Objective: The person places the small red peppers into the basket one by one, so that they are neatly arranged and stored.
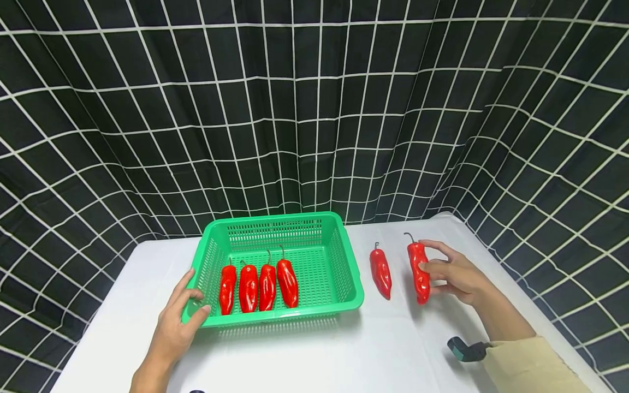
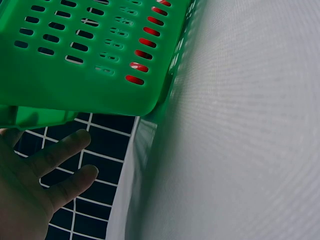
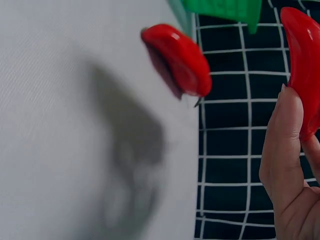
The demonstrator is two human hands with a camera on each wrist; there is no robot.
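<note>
In the head view my left hand (image 1: 174,322) is at the left front corner of a green plastic basket (image 1: 275,315), with a finger and the thumb over its rim. Two other fingers (image 2: 62,190) stretch out below the rim in the left wrist view. Inside the basket several red peppers lie side by side, among them a long pepper (image 1: 287,284) with a thin stem. My right hand (image 1: 457,275) pinches another red pepper (image 1: 417,267) between fingers and thumb, stem pointing away, above its shadow. To its left a further red pepper (image 1: 380,273) lies on the white table.
The white tablecloth (image 1: 314,360) runs back to a dark curtain (image 1: 314,131) with white grid lines, which also closes both sides. A dark device (image 1: 467,350) sits at the right wrist beside a beige sleeve (image 1: 533,363).
</note>
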